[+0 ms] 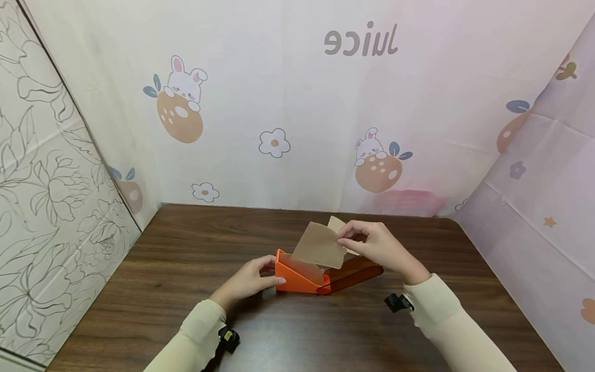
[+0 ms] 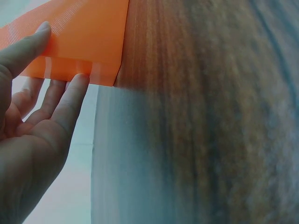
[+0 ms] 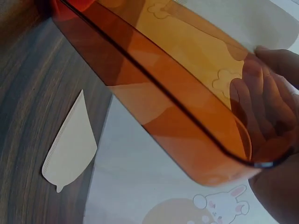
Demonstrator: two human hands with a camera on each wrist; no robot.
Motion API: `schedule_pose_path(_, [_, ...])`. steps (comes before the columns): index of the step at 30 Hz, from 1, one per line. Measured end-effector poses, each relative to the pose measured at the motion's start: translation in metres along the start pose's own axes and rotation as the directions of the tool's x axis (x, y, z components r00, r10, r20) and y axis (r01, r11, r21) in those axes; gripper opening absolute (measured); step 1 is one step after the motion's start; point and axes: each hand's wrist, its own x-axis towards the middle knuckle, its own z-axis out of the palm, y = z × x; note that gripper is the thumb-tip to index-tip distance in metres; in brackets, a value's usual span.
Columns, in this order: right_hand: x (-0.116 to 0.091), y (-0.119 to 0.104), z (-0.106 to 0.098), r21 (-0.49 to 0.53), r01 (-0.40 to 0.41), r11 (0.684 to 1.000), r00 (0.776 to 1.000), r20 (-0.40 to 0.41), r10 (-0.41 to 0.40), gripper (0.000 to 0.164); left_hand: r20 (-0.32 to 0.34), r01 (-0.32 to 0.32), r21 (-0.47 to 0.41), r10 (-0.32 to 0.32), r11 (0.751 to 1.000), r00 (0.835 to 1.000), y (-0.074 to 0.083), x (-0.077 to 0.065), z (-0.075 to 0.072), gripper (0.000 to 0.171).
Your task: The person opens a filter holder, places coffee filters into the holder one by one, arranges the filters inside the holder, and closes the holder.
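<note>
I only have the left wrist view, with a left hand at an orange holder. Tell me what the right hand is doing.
Observer: The right hand pinches a piece of tan paper.

Operator: Now report what sits at the other end of the holder.

Observer: A see-through amber cover stretches out from the low end of the orange holder.

Operator: Check for more paper around it.

Observer: Yes, a second, paler piece of paper shows beyond the cover in the right wrist view.
</note>
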Motion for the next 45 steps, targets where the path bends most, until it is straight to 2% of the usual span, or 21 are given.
schedule_pose_path(9, [0.002,-0.002,0.008,-0.005,0.029,1.0,0.999,0.031,-0.029,0.006,0.002,0.011,0.014,-0.011,1.0,1.0,0.0,-0.001,0.0,0.032])
schedule_pose_path(16, [0.003,-0.004,0.015,-0.048,0.046,0.998,0.999,0.025,-0.044,0.01,-0.004,0.004,0.011,-0.004,1.0,1.0,0.017,-0.005,0.0,0.03])
schedule_pose_path(22, [0.004,-0.007,0.022,-0.093,0.042,0.995,0.998,0.051,-0.038,0.012,-0.003,0.018,0.022,-0.018,1.0,1.0,0.002,-0.002,0.001,0.032])
schedule_pose_path(26, [0.006,-0.009,0.026,-0.107,0.065,0.992,0.996,0.07,-0.057,0.012,0.004,0.015,-0.003,-0.015,1.0,1.0,-0.005,-0.001,0.0,0.032])
schedule_pose_path(45, [0.014,-0.017,0.04,-0.139,0.015,0.99,0.982,0.187,0.011,0.009,0.015,0.01,0.014,-0.011,1.0,1.0,-0.002,0.0,-0.001,0.031])
